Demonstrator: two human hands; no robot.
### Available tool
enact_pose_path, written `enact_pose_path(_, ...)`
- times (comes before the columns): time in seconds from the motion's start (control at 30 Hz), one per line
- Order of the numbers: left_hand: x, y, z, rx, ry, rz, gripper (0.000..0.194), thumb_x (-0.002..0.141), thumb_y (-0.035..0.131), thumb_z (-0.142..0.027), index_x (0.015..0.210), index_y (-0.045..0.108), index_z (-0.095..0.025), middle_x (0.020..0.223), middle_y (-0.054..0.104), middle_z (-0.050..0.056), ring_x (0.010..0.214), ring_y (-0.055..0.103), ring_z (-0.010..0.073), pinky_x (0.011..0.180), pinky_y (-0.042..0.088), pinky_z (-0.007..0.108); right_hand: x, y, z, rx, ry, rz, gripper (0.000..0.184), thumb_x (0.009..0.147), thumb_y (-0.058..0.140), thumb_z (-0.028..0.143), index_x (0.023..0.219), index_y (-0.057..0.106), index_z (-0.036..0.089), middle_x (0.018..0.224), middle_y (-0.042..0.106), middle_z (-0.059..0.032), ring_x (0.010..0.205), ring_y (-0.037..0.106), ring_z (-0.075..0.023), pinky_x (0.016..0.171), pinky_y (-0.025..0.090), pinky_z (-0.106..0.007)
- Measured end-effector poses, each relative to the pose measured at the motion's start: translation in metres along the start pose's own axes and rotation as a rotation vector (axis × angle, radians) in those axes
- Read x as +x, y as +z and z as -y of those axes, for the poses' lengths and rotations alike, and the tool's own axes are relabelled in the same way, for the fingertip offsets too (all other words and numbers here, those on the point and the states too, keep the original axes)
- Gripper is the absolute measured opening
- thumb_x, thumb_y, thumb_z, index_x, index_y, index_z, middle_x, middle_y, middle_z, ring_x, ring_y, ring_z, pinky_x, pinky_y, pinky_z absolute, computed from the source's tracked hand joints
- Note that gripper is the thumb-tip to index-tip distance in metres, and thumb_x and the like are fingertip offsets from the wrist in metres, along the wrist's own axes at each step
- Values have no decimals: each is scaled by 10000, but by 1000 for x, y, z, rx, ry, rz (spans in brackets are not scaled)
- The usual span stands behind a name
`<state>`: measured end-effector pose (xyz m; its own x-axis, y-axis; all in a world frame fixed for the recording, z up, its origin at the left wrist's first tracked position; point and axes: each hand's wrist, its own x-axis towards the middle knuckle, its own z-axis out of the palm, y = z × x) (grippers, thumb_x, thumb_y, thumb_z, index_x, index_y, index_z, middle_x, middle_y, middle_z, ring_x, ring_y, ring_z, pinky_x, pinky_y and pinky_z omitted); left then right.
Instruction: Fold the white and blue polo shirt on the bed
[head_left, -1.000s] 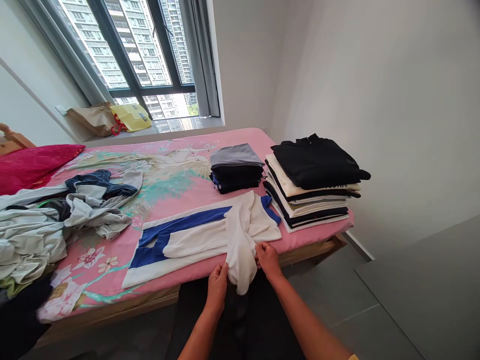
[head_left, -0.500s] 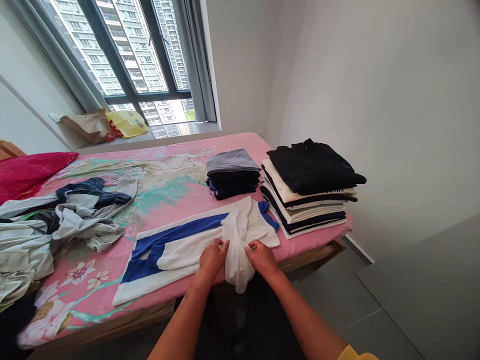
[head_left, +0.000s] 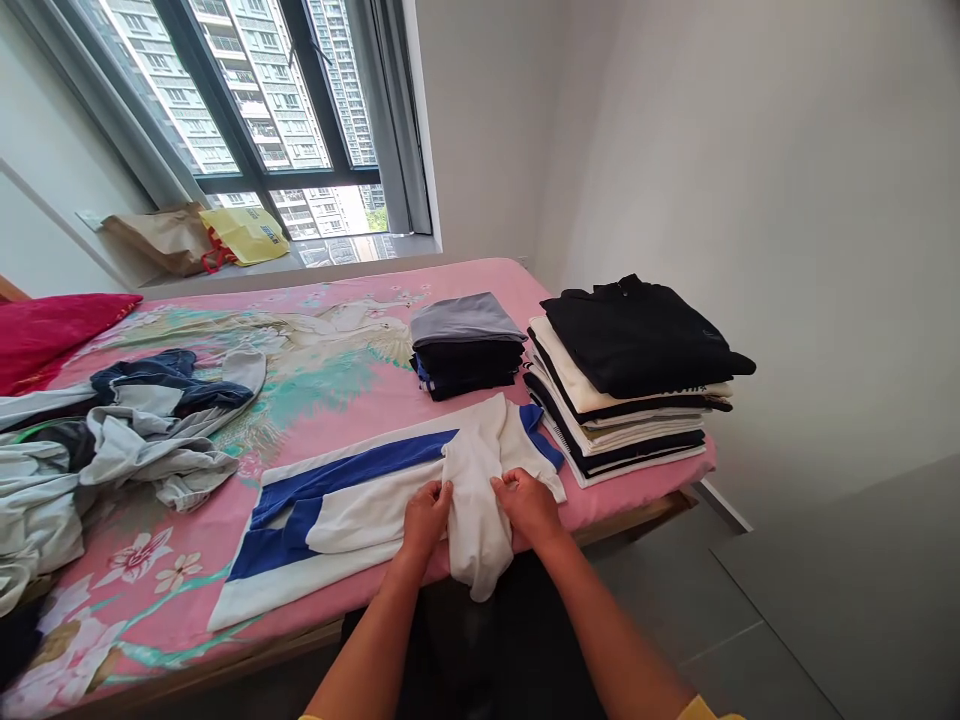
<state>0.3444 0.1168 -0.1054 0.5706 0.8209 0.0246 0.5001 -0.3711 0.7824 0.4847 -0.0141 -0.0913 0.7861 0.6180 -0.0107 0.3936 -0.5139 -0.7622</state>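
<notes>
A white and blue long-sleeved shirt (head_left: 375, 510) lies in a long, narrow shape along the bed's near edge. One white sleeve (head_left: 480, 540) crosses it and hangs over that edge. My left hand (head_left: 427, 518) pinches the left side of this sleeve between thumb and fingers. On its right side, my right hand (head_left: 527, 507) pinches the cloth the same way. The other sleeve, with a blue end, rests along the shirt's body to the left.
Folded clothes stand in a tall stack (head_left: 630, 390) at the bed's right end, beside a smaller stack (head_left: 466, 345). Loose clothes (head_left: 135, 440) are heaped left on the pink bedsheet (head_left: 330, 390). Bags (head_left: 244, 235) rest on the windowsill, and a red pillow (head_left: 60, 335) lies far left.
Both hands keep their pinch on the sleeve, which now looks flatter and wider between them. The camera view has shifted slightly.
</notes>
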Motion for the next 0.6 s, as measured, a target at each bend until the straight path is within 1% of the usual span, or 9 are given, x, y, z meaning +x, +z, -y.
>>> enact_pose_path(0.07, 1, 0, 1, -11, -8, -9, 340, 847, 401, -413, 634, 559, -200, 656, 610, 25, 633, 527, 169, 615, 316, 264, 10, -1, 2, -25, -10, -2, 210, 778, 529, 390, 683, 617, 224, 670, 630, -33, 608, 507, -166, 569, 252, -271)
enact_pose_path(0.17, 2, 0, 4, -27, -28, -27, 328, 841, 401, -395, 613, 533, -199, 656, 603, 25, 636, 517, 167, 616, 312, 265, 17, -8, -8, -79, 20, -26, 201, 780, 482, 301, 644, 602, 212, 638, 610, -23, 581, 482, -148, 555, 245, -269)
enact_pose_path(0.23, 2, 0, 6, -38, -41, -30, 326, 832, 413, -390, 591, 518, -198, 635, 590, 19, 623, 505, 162, 607, 307, 262, 19, -14, -16, -126, 39, 1, 215, 783, 475, 306, 645, 605, 204, 645, 613, -23, 586, 489, -147, 550, 248, -267)
enact_pose_path(0.3, 3, 0, 7, -46, -50, -28, 343, 826, 427, -409, 568, 504, -196, 597, 563, 7, 600, 487, 154, 594, 299, 258, 24, -19, -18, -154, 46, 26, 256, 812, 458, 355, 700, 627, 198, 676, 631, -28, 613, 517, -151, 554, 267, -262)
enact_pose_path(0.4, 4, 1, 6, -60, -58, -23, 393, 817, 440, -479, 554, 498, -193, 552, 525, -7, 571, 464, 145, 571, 292, 251, 41, -20, -6, -171, 26, 20, 354, 851, 415, 454, 823, 655, 195, 733, 657, -38, 684, 567, -161, 586, 315, -252)
enact_pose_path(0.47, 4, 1, 6, -75, -62, -17, 418, 826, 412, -507, 576, 523, -190, 561, 539, -6, 566, 471, 144, 557, 300, 247, 58, -16, 7, -210, 28, 40, 394, 843, 422, 505, 848, 665, 195, 779, 673, -52, 742, 591, -174, 612, 339, -250)
enact_pose_path(0.53, 4, 2, 5, -90, -62, -13, 427, 843, 378, -496, 606, 551, -186, 596, 573, 1, 580, 495, 145, 557, 317, 242, 76, -9, 18, -254, 49, 87, 379, 810, 474, 517, 829, 677, 198, 825, 683, -66, 785, 607, -192, 625, 353, -253)
enact_pose_path(0.6, 3, 2, 4, -94, -57, -16, 421, 849, 372, -479, 614, 561, -186, 619, 594, 7, 598, 510, 147, 569, 328, 241, 92, -5, 22, -283, 63, 123, 301, 782, 525, 447, 812, 687, 195, 844, 686, -80, 804, 615, -207, 632, 362, -258)
